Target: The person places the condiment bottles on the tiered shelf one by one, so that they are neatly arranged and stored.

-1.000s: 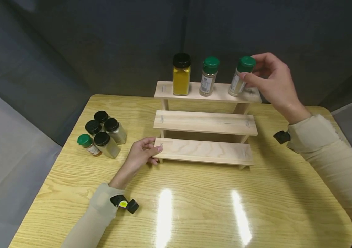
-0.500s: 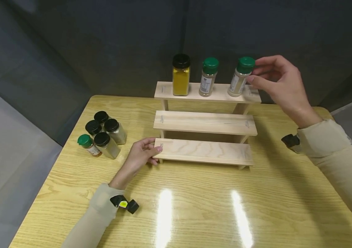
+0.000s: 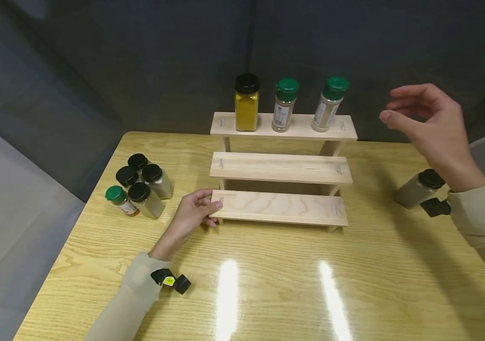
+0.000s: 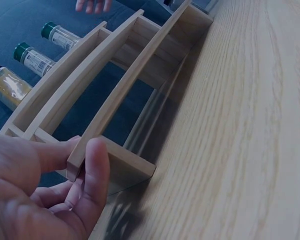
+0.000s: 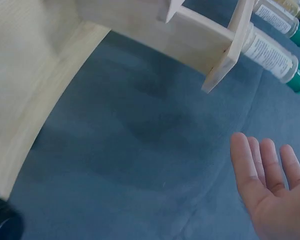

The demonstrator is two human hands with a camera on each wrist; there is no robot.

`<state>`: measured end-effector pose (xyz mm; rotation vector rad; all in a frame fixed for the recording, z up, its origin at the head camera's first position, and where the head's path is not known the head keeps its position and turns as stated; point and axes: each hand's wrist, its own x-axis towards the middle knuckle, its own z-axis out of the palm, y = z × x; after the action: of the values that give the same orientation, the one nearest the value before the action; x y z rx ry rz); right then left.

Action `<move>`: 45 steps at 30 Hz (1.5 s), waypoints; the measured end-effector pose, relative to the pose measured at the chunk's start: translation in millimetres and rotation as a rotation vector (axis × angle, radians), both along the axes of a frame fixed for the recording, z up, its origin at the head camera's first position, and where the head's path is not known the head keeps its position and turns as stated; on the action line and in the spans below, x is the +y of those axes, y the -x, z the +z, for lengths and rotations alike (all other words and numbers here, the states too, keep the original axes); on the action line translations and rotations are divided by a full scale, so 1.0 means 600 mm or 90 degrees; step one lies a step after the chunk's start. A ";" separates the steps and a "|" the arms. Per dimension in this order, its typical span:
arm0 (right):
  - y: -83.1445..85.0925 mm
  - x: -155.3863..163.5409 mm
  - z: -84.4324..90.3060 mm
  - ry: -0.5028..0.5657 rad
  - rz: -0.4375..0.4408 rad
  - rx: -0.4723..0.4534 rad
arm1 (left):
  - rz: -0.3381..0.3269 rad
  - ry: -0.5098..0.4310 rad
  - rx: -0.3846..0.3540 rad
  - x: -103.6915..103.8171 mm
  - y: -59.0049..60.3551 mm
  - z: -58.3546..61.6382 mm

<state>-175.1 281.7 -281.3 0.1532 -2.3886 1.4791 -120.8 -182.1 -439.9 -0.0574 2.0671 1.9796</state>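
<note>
A three-tier wooden rack (image 3: 280, 168) stands on the table. My left hand (image 3: 193, 208) pinches the left end of its lowest step between thumb and fingers, as the left wrist view shows close up. On the top step stand a square jar of yellow spice (image 3: 247, 106) with a black lid, a green-capped spice jar (image 3: 284, 106) in the middle, and another green-capped spice jar (image 3: 329, 106) at the right. My right hand (image 3: 436, 123) is in the air to the right of the rack, apart from the jars, fingers loosely bent and holding nothing.
Several spice jars (image 3: 150, 199) cluster on the table left of the rack, most black-lidded, one green-capped (image 3: 118, 196). A black-lidded jar (image 3: 417, 189) stands at the right, below my right wrist. A dark cloth (image 3: 161, 61) hangs behind the table.
My right hand has let go of the rightmost green-capped jar and moved away to the right. The black-lidded jar at the right has come into sight. My left hand keeps its place.
</note>
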 end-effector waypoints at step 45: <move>-0.105 0.178 -0.194 -0.096 -0.150 -0.159 | 0.004 0.009 -0.008 0.001 0.000 -0.001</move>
<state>-111.9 388.3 -397.6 -0.2862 -2.6056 1.2736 -120.9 -181.7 -440.2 -0.0785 2.0754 1.9632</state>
